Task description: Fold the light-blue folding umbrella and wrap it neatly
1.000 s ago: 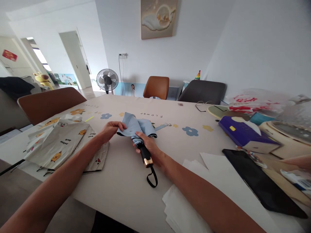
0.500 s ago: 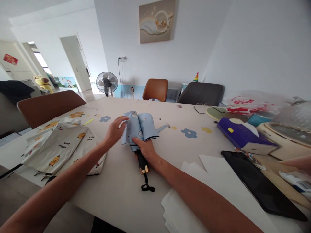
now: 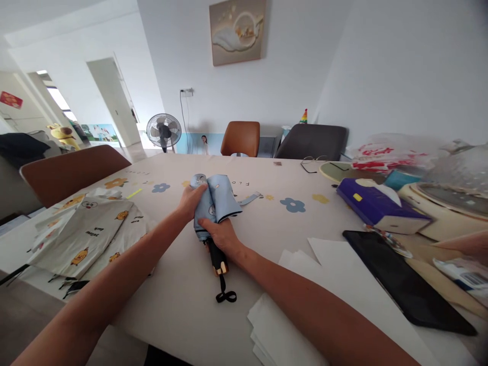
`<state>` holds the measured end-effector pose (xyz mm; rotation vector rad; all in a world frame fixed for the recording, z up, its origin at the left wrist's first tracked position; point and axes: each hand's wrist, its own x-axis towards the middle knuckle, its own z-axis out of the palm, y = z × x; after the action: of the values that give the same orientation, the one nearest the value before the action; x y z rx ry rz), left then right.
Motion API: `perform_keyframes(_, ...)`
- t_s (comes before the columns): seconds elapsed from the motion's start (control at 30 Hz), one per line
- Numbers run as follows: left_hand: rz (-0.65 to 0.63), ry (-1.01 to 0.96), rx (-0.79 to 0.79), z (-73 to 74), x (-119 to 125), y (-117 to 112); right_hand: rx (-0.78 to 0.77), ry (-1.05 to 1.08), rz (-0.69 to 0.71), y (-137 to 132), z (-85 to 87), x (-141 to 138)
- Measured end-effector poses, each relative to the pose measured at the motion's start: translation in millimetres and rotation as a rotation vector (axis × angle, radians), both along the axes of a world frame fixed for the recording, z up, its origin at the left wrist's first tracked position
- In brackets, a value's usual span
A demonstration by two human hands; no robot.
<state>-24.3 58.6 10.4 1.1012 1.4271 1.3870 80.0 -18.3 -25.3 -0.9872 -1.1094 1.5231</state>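
A light blue folding umbrella (image 3: 221, 195) lies in front of me, its canopy partly wrapped round the shaft and one flap standing out on the right. My left hand (image 3: 191, 201) grips the canopy's left side near the top, thumb across the fabric. Lower down, my right hand (image 3: 224, 236) holds the canopy just above the handle, its fingers partly hidden underneath. The black handle (image 3: 217, 256) with a gold end points toward me, and a black wrist strap loop (image 3: 225, 296) trails from it. A pale blue closing strap (image 3: 249, 199) sticks out to the right.
An unfolded whitish umbrella with yellow duck prints (image 3: 91, 236) lies at the left table edge. To the right are white paper sheets (image 3: 331, 269), a black tablet-like slab (image 3: 404, 279), a purple tissue pack (image 3: 381, 206) and glasses (image 3: 313, 163). Chairs (image 3: 241, 138) stand behind the table.
My left hand has closed on the canopy's left side, which now lies tighter against the shaft. My right hand keeps its hold. The whole view has shifted slightly.
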Motion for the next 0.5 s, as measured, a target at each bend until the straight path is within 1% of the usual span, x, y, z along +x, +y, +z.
perform_keyframes(0.1, -0.114, -0.252, -0.192, -1.9, -4, 1, -0.009, 0.028, 0.034, -1, 1.1, 2)
perform_keyframes(0.17, -0.215, -0.401, -0.253, -3.3, -8, 2, -0.016, 0.051, 0.054, -2, 1.2, 2)
perform_keyframes(0.23, -0.293, -0.488, -0.265, -4.2, -11, 1, -0.031, 0.072, 0.071, -2, 0.7, 2)
perform_keyframes(0.33, -0.349, -0.522, -0.230, -3.8, -13, -2, -0.069, 0.109, 0.110, -4, -0.1, 0)
perform_keyframes(0.4, -0.346, -0.533, -0.201, -2.2, -12, -4, -0.086, 0.139, 0.130, -5, -0.3, -2)
perform_keyframes(0.5, -0.320, -0.546, -0.165, 1.1, -12, -7, -0.073, 0.187, 0.144, -6, 0.0, -5)
